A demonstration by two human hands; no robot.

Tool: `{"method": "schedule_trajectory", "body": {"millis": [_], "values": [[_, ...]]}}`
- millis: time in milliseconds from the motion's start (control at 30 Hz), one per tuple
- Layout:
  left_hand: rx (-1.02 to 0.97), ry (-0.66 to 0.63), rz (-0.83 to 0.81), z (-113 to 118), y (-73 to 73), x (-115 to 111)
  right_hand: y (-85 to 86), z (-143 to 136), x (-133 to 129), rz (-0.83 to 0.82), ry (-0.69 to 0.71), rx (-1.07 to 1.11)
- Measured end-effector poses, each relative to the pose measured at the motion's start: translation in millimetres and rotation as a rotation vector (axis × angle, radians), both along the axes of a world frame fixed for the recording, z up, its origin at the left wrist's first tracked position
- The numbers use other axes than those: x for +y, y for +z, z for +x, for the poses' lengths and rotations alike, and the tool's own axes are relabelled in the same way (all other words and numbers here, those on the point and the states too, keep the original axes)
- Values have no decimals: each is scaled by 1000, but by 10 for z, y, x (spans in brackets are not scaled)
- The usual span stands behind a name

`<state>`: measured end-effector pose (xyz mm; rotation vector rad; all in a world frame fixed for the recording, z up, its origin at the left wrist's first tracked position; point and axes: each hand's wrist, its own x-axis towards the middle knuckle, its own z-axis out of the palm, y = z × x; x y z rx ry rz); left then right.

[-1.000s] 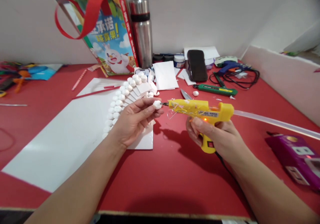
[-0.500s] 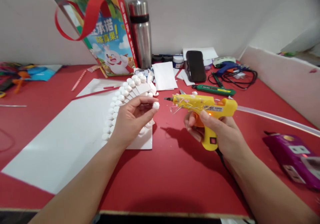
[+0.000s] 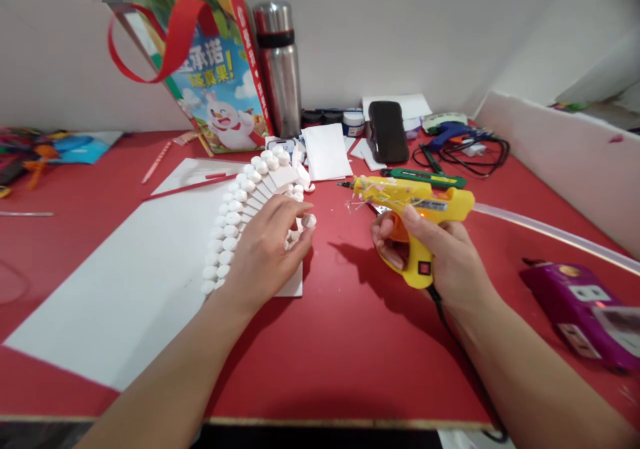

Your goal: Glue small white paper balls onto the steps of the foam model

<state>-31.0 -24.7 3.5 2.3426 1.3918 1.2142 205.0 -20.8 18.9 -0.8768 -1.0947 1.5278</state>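
Left hand (image 3: 265, 255) pinches a small white ball (image 3: 309, 221) in its fingertip grip, low over the right edge of a white card (image 3: 293, 287) on the red desk (image 3: 350, 342). A curved row of white balls (image 3: 227, 232) sits at the hand's 10 o'clock. Right hand (image 3: 440, 259) is wrapped tight round the yellow glue gun (image 3: 417, 202), nozzle pointing to 9 o'clock, apart from the ball. Purple power strip (image 3: 585, 309) at 3 o'clock.

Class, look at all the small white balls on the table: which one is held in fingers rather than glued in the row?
The white ball pinched by the left hand, right of the curved row of balls on the card.
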Motion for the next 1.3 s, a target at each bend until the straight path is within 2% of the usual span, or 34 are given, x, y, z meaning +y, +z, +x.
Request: {"method": "schedule_trajectory", "body": {"millis": [367,633,800,900,1000,1067,1133,1200,1300], "values": [[141,18,43,-13,3,-6,14,-4,-8,-44,-44,46],[288,-13,226,2,33,-15,-7,-23,22,5,-65,21],[261,-26,211,31,65,-60,-9,-31,21,-1,-80,18],[6,-3,17,60,89,-80,-22,-24,18,-4,-98,26],[-547,26,-413,86,130,-73,-30,-13,30,-7,-146,37],[-929,-43,-725,88,163,-56,-29,-8,46,-13,-168,45],[-1197,-167,-945,78,188,-39,-28,-5,63,-20,-172,59],[-1345,-287,-1066,63,196,-28,-31,-1,74,-12,-176,73],[-1422,-405,-1142,45,177,-28,-44,6,77,2,-165,79]]}}
